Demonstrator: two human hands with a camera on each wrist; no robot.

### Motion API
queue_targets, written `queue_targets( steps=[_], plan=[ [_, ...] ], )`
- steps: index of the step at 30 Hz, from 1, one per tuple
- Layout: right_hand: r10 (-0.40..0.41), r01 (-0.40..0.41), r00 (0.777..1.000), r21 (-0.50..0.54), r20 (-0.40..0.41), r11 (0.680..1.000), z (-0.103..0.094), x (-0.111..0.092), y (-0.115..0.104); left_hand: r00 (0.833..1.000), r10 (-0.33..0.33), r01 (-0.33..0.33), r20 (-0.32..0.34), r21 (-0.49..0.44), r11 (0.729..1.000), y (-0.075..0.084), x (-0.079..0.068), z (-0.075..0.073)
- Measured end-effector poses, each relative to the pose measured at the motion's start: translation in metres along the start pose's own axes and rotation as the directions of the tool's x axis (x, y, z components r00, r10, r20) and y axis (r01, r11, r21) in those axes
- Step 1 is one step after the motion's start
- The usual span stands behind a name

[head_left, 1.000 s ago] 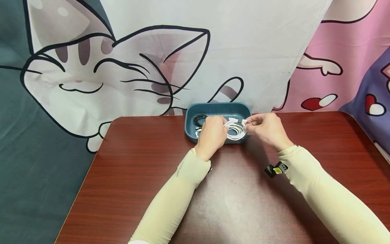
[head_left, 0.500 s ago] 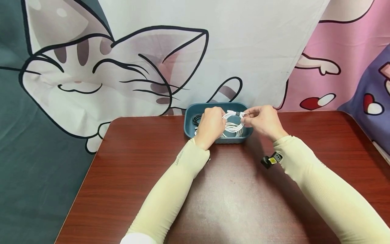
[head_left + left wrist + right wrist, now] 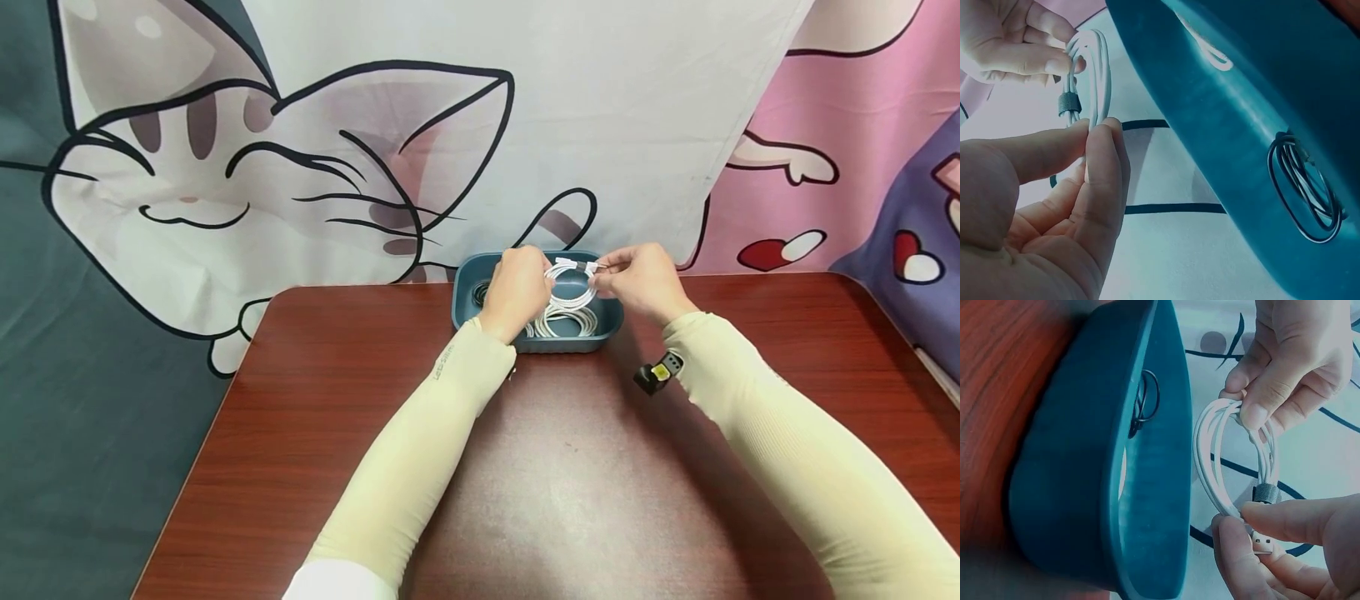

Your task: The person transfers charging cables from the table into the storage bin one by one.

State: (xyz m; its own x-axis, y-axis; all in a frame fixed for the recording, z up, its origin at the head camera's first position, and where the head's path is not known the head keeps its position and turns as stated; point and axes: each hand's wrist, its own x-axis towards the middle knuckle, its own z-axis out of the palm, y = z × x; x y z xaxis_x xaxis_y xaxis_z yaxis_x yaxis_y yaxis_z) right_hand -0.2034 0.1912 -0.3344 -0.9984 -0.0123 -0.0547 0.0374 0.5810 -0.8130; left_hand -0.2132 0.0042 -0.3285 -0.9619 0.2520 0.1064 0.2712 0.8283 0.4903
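Note:
A coiled white cable point(image 3: 570, 307) is held up above the blue box point(image 3: 577, 345) by both hands. My left hand point(image 3: 516, 287) pinches one side of the loops, and my right hand point(image 3: 643, 282) pinches the opposite side. In the right wrist view, a dark strap point(image 3: 1265, 492) binds the coil, and a white USB plug point(image 3: 1263, 542) shows by the right fingers. Inside the box, another white cable coil point(image 3: 589, 322) lies below the held one. A black cable point(image 3: 1304, 194) lies coiled at the box's left end, partly hidden by my left hand in the head view.
The box stands at the far edge of a reddish-brown wooden table point(image 3: 337, 392). Right behind it hangs a cloth point(image 3: 637, 125) printed with a cartoon cat. A small black device point(image 3: 658, 372) sits on the right wrist.
Both hands have raised the white cable coil up and away from the box's bottom, toward the backdrop. More of the second white coil beneath it now shows.

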Motion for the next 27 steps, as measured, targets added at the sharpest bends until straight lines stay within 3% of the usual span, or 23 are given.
queue_targets(
  steps=[9, 16, 27],
  plan=[
    [0.036, -0.036, 0.999, 0.013, -0.014, 0.999, 0.002, 0.016, -0.001, 0.999, -0.014, 0.012, 0.045, 0.048, 0.999, -0.003, 0.019, 0.002],
    [0.038, -0.042, 0.998, -0.084, -0.046, 0.996, 0.007, 0.027, -0.001, 0.996, -0.043, 0.038, 0.084, 0.063, 0.997, -0.010, 0.035, 0.004],
    [0.073, -0.082, 0.996, -0.184, -0.054, 0.980, 0.014, 0.046, 0.000, 0.997, -0.069, 0.065, 0.045, 0.083, 0.994, -0.017, 0.047, 0.015]
  ],
)
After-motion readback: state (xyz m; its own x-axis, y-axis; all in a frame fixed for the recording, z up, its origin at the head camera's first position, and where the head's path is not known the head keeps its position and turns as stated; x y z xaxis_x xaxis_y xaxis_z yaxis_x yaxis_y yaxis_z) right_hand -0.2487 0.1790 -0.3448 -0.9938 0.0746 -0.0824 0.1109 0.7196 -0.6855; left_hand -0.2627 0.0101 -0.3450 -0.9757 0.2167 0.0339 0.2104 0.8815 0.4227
